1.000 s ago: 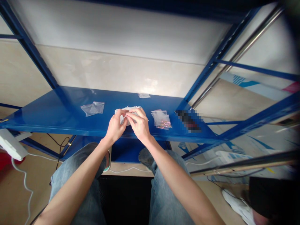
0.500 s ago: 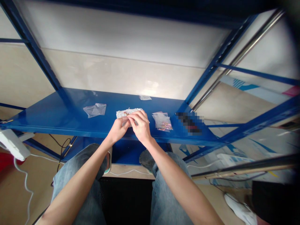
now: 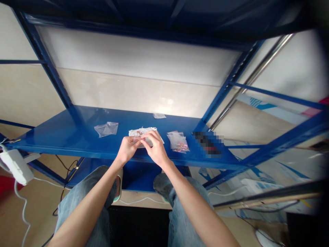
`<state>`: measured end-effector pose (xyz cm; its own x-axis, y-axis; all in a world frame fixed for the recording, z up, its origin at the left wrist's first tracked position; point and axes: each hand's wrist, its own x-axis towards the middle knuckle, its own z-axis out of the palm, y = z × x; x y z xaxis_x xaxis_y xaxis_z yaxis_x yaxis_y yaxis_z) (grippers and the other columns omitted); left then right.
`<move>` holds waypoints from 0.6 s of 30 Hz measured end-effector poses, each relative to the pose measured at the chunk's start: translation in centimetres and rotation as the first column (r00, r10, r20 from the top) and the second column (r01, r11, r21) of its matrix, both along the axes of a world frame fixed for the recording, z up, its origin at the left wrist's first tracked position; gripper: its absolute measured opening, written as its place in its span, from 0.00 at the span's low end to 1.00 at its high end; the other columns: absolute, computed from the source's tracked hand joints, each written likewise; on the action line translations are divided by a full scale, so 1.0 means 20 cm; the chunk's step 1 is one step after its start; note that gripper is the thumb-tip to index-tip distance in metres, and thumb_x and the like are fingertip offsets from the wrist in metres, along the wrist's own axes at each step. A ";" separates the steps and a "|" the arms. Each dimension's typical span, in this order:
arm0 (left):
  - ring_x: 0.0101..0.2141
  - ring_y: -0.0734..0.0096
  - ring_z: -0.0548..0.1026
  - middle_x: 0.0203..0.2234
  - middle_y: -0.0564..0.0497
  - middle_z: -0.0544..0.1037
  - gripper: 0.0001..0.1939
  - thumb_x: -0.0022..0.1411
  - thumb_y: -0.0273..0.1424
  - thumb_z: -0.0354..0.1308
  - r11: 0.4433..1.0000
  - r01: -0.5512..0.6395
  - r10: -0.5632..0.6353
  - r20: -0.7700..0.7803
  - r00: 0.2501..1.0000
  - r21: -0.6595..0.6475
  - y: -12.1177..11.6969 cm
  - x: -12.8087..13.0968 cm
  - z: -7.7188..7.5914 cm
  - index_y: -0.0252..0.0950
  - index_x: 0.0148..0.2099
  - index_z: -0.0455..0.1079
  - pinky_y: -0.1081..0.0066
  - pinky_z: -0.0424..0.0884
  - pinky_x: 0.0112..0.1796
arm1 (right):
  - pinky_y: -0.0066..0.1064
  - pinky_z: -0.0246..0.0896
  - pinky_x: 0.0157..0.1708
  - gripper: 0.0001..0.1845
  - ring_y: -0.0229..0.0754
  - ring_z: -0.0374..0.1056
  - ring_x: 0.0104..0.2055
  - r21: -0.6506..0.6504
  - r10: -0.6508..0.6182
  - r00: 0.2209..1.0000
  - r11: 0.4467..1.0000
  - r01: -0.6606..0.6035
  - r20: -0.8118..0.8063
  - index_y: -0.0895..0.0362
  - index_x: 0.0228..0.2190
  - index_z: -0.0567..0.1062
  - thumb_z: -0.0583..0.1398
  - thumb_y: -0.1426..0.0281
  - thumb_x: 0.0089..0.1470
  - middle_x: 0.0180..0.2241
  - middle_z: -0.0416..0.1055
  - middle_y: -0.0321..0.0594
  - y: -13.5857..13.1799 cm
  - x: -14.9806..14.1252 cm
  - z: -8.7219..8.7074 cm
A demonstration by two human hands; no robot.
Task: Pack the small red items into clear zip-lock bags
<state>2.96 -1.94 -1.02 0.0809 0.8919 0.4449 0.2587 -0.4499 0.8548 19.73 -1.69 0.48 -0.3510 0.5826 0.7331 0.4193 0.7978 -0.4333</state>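
- Well, our left hand [image 3: 125, 149] and our right hand [image 3: 155, 147] meet above a blue steel shelf [image 3: 56, 142], both nearly closed, with the fingers curled inward.
- Between them, we pinch a crumpled white packet [image 3: 142, 132] by its near edge; its far edge stands out beyond our fingers, and a few small coloured specks show on it.
- Just beyond and to the right of our right hand, a small clear bag [image 3: 178, 141] lies flat on the shelf, with pink and gold beads gathered at its lower end.
- Left of our left hand, a crumpled clear plastic bag [image 3: 106, 129] lies on the shelf, well apart from the fingers.
- Farther back, beyond our hands, a small pale scrap [image 3: 159, 116] sits near the shelf's rear edge.
- Well right of our right hand, a pixelated patch [image 3: 208, 144] hides whatever is there, so we cannot read it.
- Below our hands are our knees in pale denim jeans [image 3: 84, 192].
- Far left of our left hand, a white power strip [image 3: 15, 167] hangs by the shelf's end.
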 end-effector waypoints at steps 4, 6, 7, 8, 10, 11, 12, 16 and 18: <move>0.36 0.60 0.79 0.33 0.47 0.84 0.10 0.61 0.29 0.58 0.998 0.005 0.001 -0.102 0.995 0.065 0.00 -0.01 0.00 0.33 0.38 0.81 0.68 0.72 0.40 | 0.44 0.65 0.49 0.04 0.48 0.66 0.47 0.002 0.026 0.999 1.000 -0.026 0.037 0.52 0.39 0.76 0.60 0.71 0.63 0.40 0.71 0.43 -0.02 0.00 0.00; 0.37 0.61 0.79 0.34 0.48 0.84 0.11 0.61 0.28 0.57 0.996 0.049 -0.038 -0.147 0.988 0.075 0.00 -0.01 0.00 0.32 0.40 0.80 0.67 0.71 0.42 | 0.44 0.65 0.48 0.06 0.48 0.67 0.46 0.014 0.050 0.998 0.999 -0.051 0.046 0.53 0.37 0.76 0.58 0.72 0.64 0.39 0.71 0.42 -0.03 0.00 0.00; 0.38 0.61 0.78 0.34 0.49 0.84 0.11 0.62 0.28 0.56 0.994 0.081 -0.070 -0.161 0.985 0.067 0.01 -0.01 0.00 0.32 0.40 0.80 0.67 0.71 0.42 | 0.43 0.66 0.48 0.07 0.48 0.67 0.46 0.022 0.060 0.998 0.998 -0.061 0.037 0.53 0.37 0.76 0.58 0.72 0.64 0.39 0.71 0.42 -0.04 0.00 0.01; 0.38 0.61 0.78 0.34 0.49 0.83 0.12 0.62 0.29 0.55 0.992 0.115 -0.105 -0.166 0.981 0.056 0.01 -0.01 0.01 0.32 0.40 0.80 0.66 0.71 0.43 | 0.43 0.66 0.48 0.07 0.47 0.67 0.46 0.031 0.070 0.997 0.997 -0.070 0.023 0.53 0.37 0.76 0.57 0.73 0.64 0.39 0.72 0.42 -0.05 0.00 0.01; 0.39 0.60 0.77 0.34 0.48 0.82 0.12 0.63 0.30 0.54 0.984 0.170 -0.160 -0.166 0.973 0.048 0.01 -0.01 0.01 0.32 0.40 0.78 0.65 0.71 0.44 | 0.43 0.67 0.48 0.08 0.47 0.68 0.46 0.048 0.091 0.996 0.995 -0.091 0.012 0.53 0.38 0.76 0.56 0.74 0.64 0.39 0.72 0.42 -0.06 0.00 0.02; 0.40 0.60 0.77 0.35 0.47 0.82 0.12 0.63 0.29 0.53 0.981 0.185 -0.173 -0.172 0.970 0.058 0.01 -0.01 0.01 0.32 0.41 0.78 0.64 0.71 0.45 | 0.43 0.67 0.49 0.08 0.46 0.68 0.46 0.056 0.104 0.994 0.993 -0.105 0.026 0.53 0.38 0.75 0.56 0.75 0.64 0.39 0.73 0.42 -0.07 0.00 0.03; 0.41 0.59 0.77 0.36 0.46 0.81 0.12 0.62 0.28 0.53 0.979 0.190 -0.173 -0.186 0.967 0.078 0.00 -0.01 0.01 0.32 0.41 0.77 0.63 0.71 0.46 | 0.44 0.67 0.49 0.09 0.46 0.68 0.46 0.064 0.116 0.992 0.991 -0.119 0.053 0.53 0.39 0.75 0.56 0.76 0.64 0.39 0.74 0.42 -0.08 0.00 0.03; 0.44 0.57 0.75 0.40 0.44 0.79 0.13 0.59 0.24 0.52 0.973 0.136 -0.075 -0.302 0.950 0.187 -0.02 -0.01 0.03 0.34 0.44 0.74 0.61 0.70 0.48 | 0.46 0.66 0.54 0.15 0.48 0.69 0.51 0.089 0.124 0.975 0.986 -0.142 0.184 0.55 0.45 0.76 0.55 0.79 0.61 0.45 0.76 0.45 -0.11 -0.01 0.04; 0.46 0.56 0.74 0.40 0.43 0.79 0.12 0.60 0.24 0.52 0.965 0.085 0.020 -0.393 0.919 0.248 -0.04 -0.02 0.04 0.35 0.44 0.73 0.59 0.69 0.48 | 0.45 0.66 0.55 0.18 0.48 0.69 0.53 0.087 0.122 0.961 0.985 -0.147 0.247 0.56 0.46 0.76 0.54 0.81 0.59 0.47 0.76 0.46 -0.12 -0.01 0.03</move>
<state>2.66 -2.75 -0.18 0.3216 0.7461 0.5831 0.5281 -0.6524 0.5435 19.56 -4.01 1.15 -0.5939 0.4429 0.6716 0.3863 0.8893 -0.2449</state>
